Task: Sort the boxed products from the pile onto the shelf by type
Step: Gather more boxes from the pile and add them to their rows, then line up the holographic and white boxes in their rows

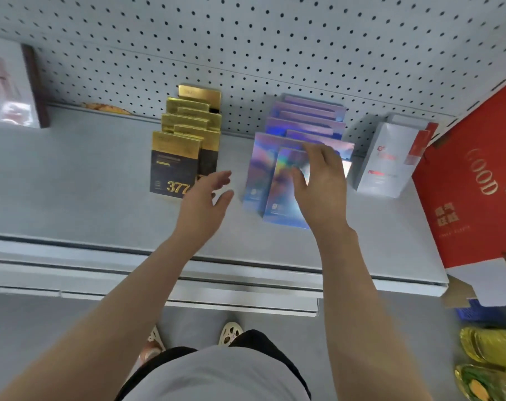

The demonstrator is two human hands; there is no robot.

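Right hand presses flat on the nearest holographic box, mid-shelf right of the gold boxes. Left hand hovers, fingers relaxed. Push sideways and that leaning row probably topples.

On the shelf three groups of boxes stand in rows running back to the pegboard: one row left, a second row at centre, a lone box right. A large carton stands further right.
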